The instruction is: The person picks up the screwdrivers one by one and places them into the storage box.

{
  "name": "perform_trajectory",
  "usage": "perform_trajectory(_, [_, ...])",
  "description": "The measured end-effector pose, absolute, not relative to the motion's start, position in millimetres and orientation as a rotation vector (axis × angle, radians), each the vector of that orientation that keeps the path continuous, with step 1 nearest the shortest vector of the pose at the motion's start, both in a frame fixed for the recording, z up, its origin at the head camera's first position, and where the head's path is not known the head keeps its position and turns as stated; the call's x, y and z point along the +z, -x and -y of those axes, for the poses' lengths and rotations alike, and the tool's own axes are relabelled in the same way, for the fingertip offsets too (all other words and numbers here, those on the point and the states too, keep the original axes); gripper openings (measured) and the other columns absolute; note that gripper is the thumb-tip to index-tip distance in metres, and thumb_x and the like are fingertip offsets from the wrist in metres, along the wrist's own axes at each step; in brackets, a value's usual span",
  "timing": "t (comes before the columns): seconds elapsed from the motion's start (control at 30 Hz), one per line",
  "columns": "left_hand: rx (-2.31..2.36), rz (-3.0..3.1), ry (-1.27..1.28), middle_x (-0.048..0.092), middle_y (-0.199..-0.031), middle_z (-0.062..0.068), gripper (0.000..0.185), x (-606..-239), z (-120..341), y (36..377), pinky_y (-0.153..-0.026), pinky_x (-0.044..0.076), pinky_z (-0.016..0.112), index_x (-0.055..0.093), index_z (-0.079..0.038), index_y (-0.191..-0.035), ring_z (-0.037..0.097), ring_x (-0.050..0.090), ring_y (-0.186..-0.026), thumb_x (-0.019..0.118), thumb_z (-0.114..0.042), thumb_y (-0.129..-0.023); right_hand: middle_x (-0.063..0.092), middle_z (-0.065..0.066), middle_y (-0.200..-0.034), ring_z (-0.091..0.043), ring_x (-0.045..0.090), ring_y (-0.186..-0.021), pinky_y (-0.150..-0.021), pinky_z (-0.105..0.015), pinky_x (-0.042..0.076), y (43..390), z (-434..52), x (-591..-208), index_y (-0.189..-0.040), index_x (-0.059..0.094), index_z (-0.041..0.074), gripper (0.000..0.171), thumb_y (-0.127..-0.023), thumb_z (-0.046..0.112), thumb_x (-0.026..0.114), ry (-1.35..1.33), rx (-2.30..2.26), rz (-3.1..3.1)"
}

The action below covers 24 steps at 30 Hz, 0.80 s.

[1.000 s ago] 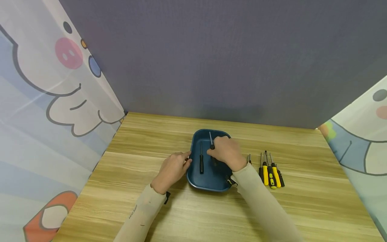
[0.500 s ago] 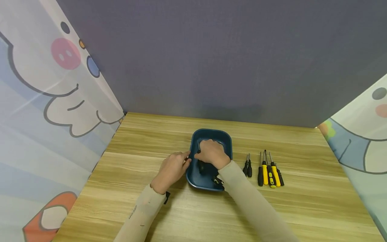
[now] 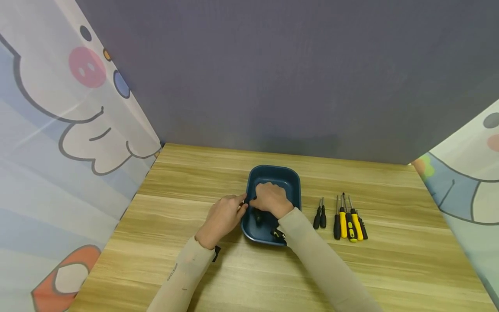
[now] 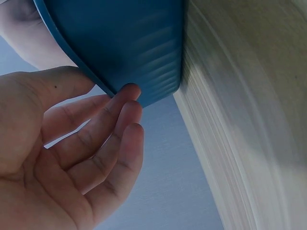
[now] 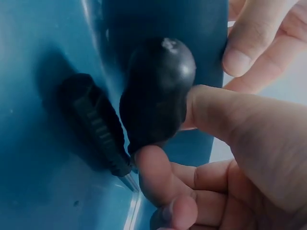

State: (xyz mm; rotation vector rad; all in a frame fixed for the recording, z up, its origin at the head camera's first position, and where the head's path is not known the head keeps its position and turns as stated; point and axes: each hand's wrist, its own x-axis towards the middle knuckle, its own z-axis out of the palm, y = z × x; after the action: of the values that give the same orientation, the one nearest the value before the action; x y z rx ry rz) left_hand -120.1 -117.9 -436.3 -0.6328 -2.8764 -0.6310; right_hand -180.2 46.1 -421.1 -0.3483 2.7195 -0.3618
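Right wrist view shows the right hand (image 5: 225, 158) pinching a black screwdriver (image 5: 156, 93) low inside the blue tray (image 3: 293, 182), while the left hand (image 4: 72, 158), fingers relaxed, steadies its rim.

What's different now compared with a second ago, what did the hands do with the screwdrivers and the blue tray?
The right hand, gripping a black-handled screwdriver, moved left across the blue tray toward the second black screwdriver lying inside; its shaft no longer sticks up in the head view. The two small black screwdrivers beside the tray came into sight. The left hand stayed on the tray's left rim, and the yellow-handled row stayed put.
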Motion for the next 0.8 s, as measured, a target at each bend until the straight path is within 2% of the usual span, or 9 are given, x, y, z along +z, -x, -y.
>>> perform_trajectory(0.33, [-0.631, 2.893, 0.614, 0.072, -0.094, 0.008, 0.032, -434, 118, 120, -0.051, 0.044, 0.022, 0.069, -0.003, -0.126, 0.009, 0.058, -0.064, 0.068, -0.019, -0.098, 0.042, 0.001, -0.05, -0.016, 0.043, -0.043, -0.041, -0.027, 0.031, 177, -49, -408, -0.058, 0.052, 0.014, 0.047, -0.099, 0.034, 0.061, 0.357, -0.387, -2.762])
perform_trajectory(0.53, [-0.629, 2.916, 0.608, 0.071, -0.093, 0.008, 0.033, -433, 117, 121, -0.049, 0.042, 0.022, 0.069, -0.003, -0.127, 0.009, 0.056, -0.063, 0.067, -0.019, -0.099, 0.045, 0.001, -0.052, -0.017, 0.045, -0.045, -0.044, -0.029, 0.033, 171, -57, -396, -0.059, 0.055, 0.014, 0.047, -0.099, 0.037, 0.061, 0.424, -0.33, -2.776])
perform_trajectory(0.73, [-0.617, 2.916, 0.609, 0.071, -0.091, 0.008, 0.033, -433, 117, 122, -0.049, 0.042, 0.022, 0.068, -0.003, -0.128, 0.009, 0.056, -0.062, 0.067, -0.019, -0.098, 0.044, 0.002, -0.048, -0.014, 0.041, -0.04, -0.039, -0.027, 0.03, 161, -71, -383, -0.058, 0.057, 0.015, 0.047, -0.099, 0.037, 0.064, 0.477, -0.3, -2.799])
perform_trajectory(0.8, [-0.614, 2.915, 0.612, 0.071, -0.092, 0.009, 0.033, -434, 117, 121, -0.049, 0.042, 0.022, 0.068, -0.003, -0.128, 0.009, 0.057, -0.063, 0.067, -0.019, -0.098, 0.046, 0.002, -0.05, -0.013, 0.042, -0.041, -0.039, -0.027, 0.03, 158, -76, -379, -0.062, 0.057, 0.015, 0.043, -0.099, 0.035, 0.065, 0.483, -0.285, -2.819])
